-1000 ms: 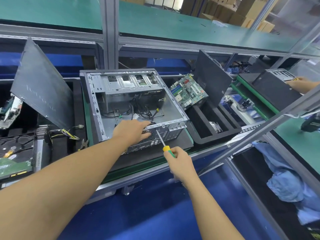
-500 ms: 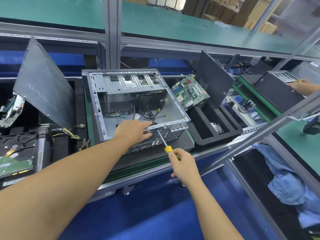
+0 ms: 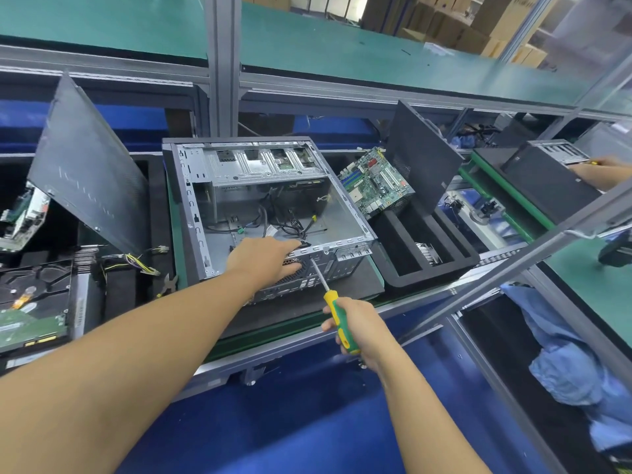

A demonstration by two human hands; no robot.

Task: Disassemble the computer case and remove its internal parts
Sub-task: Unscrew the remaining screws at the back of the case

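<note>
An open grey computer case (image 3: 191,213) lies on its side on the conveyor, with loose black cables (image 3: 290,224) inside. My left hand (image 3: 263,258) lies over the case's near rear edge, fingers curled over the perforated back panel. My right hand (image 3: 359,330) grips the yellow-and-green handle of a screwdriver (image 3: 337,313). Its shaft points up at the rear panel, tip just right of my left hand. A removed green motherboard (image 3: 374,181) leans in the black foam tray (image 3: 441,268) to the right.
A dark side panel (image 3: 89,169) leans at the left, another (image 3: 420,162) behind the motherboard. A hard drive (image 3: 30,302), wire bundle (image 3: 136,265) and cutters (image 3: 169,285) lie at left. Another person's hand (image 3: 598,172) works on a second case (image 3: 547,176) at right. Blue cloth (image 3: 574,364) hangs lower right.
My right hand has drawn back toward me with the screwdriver, so more of its handle shows. My left hand stays on the case's rear edge.
</note>
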